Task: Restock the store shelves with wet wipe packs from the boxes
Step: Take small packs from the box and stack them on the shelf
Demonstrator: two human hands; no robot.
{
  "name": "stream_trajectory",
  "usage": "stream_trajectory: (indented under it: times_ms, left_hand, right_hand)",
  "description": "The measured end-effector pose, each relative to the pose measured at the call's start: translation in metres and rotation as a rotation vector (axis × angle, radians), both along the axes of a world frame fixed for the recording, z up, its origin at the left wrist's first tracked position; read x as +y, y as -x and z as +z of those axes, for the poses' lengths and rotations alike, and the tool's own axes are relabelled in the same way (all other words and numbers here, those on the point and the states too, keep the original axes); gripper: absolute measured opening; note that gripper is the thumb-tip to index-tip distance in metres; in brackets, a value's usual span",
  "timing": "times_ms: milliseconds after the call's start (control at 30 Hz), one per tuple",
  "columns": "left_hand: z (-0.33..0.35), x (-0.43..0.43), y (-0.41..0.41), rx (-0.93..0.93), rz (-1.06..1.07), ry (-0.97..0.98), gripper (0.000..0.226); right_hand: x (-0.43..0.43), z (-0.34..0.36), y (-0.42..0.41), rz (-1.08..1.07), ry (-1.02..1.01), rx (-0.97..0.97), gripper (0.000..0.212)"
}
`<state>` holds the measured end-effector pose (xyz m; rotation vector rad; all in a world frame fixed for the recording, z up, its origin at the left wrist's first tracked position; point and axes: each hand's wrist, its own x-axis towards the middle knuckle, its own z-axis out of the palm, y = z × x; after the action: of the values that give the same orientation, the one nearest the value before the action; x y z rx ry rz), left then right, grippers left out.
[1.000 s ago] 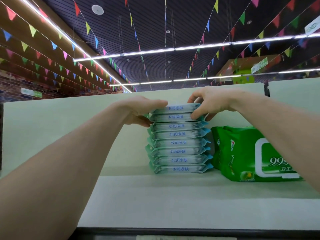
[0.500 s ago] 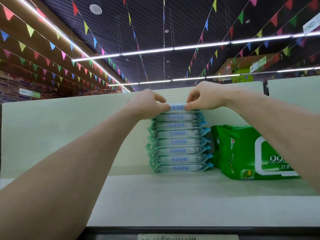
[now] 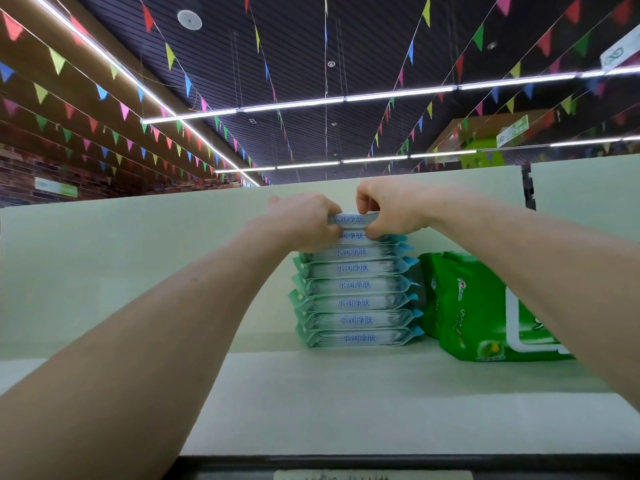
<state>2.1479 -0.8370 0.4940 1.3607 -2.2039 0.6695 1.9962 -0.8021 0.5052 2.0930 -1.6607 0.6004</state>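
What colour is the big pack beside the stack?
The big pack is bright green; head view.

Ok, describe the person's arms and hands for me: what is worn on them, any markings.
Both arms are bare as far as the view shows: no sleeves. The left hand and the right hand wear no gloves, and no watch, bracelet or ring is visible. The left forearm has one small dark spot; the right forearm shows no marking.

both bare forearms reach forward and up, converging — the left hand [image 3: 304, 221] and right hand [image 3: 393, 209] sit close together, fingers curled, pinching the ends of a thin pale-blue plastic wipe pack [image 3: 350, 218].
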Motion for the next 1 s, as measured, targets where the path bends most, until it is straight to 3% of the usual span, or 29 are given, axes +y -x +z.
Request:
stream_trajectory:
  times_ms: [200,400,567,733,1000]
  left_hand:
    - [-0.004,0.008,0.006,-0.001,0.067,-0.013,0.027]
    - [-0.008,0.027,0.001,-0.023,0.126,0.113,0.046]
    - [-0.015,0.048,-0.013,0.003,0.109,0.205,0.046]
    - [-0.029,0.068,-0.029,0.039,0.121,0.122,0.038]
    - [-0.041,0.105,-0.083,0.070,0.237,0.027,0.049]
  right_hand:
    - [0.004,-0.008,-0.006,-0.054,0.091,0.076,0.025]
    - [0.025,-0.004,-0.012,-0.071,0.074,0.088,0.033]
    - [0.043,-0.010,-0.022,0.020,0.197,0.065,0.027]
    - [0.056,-0.029,-0.046,0.091,0.105,0.066,0.025]
    - [0.073,-0.049,-0.095,0.198,0.012,0.005,0.023]
